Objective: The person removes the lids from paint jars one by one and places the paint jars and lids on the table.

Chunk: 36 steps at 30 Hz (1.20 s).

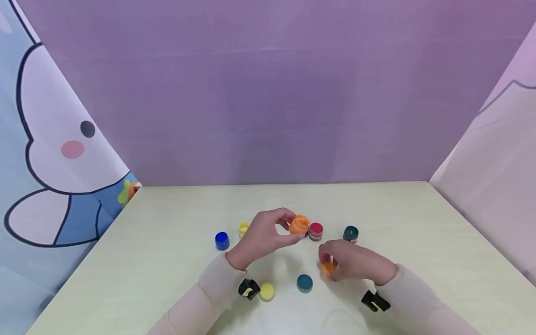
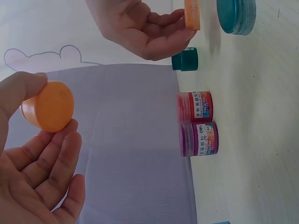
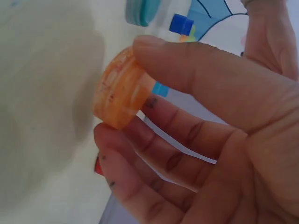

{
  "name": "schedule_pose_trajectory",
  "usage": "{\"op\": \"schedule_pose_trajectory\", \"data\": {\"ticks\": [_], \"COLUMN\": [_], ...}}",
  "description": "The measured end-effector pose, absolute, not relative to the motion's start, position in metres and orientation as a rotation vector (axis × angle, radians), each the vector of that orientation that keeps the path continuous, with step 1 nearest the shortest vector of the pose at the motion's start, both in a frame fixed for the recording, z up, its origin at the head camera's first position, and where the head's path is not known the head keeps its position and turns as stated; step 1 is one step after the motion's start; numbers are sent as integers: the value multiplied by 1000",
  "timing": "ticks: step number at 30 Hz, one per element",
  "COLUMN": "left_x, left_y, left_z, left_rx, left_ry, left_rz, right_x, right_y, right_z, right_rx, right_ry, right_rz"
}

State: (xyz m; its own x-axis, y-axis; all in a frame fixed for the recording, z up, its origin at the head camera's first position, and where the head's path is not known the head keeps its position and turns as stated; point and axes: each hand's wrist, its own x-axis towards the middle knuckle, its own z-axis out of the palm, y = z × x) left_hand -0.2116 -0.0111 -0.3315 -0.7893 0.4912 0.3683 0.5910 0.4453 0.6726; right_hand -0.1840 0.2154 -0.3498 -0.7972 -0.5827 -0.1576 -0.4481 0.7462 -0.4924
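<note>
In the head view, my left hand [image 1: 260, 236] pinches an uncapped orange paint jar [image 1: 299, 224] between thumb and fingers, its mouth tilted up toward the camera. The left wrist view shows the round base of this orange jar [image 2: 53, 106] above the table. My right hand [image 1: 357, 260] holds an orange lid [image 1: 328, 268] by its edge, low over the table. Seen from the right wrist, the orange lid [image 3: 122, 91] is between thumb and fingertips, with orange smears on it. Just beyond the left hand's jar stands a red paint jar [image 1: 316, 231].
A purple jar [image 2: 199, 139] stands beside the red one. A dark green jar [image 1: 351, 233] is behind the right hand. Left are a blue jar [image 1: 222, 240] and an uncapped yellow jar [image 1: 243, 229]. A yellow lid [image 1: 267, 291] and a teal lid [image 1: 304, 283] lie in front.
</note>
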Motion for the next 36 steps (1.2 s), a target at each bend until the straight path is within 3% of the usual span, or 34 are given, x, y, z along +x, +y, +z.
{"op": "schedule_pose_trajectory", "data": {"ticks": [14, 23, 36], "left_x": [-210, -208, -208], "left_y": [-10, -8, -6], "left_z": [-331, -332, -334], "left_rx": [-951, -949, -953], "left_ry": [-2573, -2580, -2570], "left_rz": [-1325, -1325, -1349], "right_x": [-182, -187, -186], "right_y": [211, 233, 200], "right_z": [-356, -320, -298], "right_rx": [-747, -965, -854], "right_ry": [2629, 2747, 2912], "right_rz": [-621, -821, -1146]}}
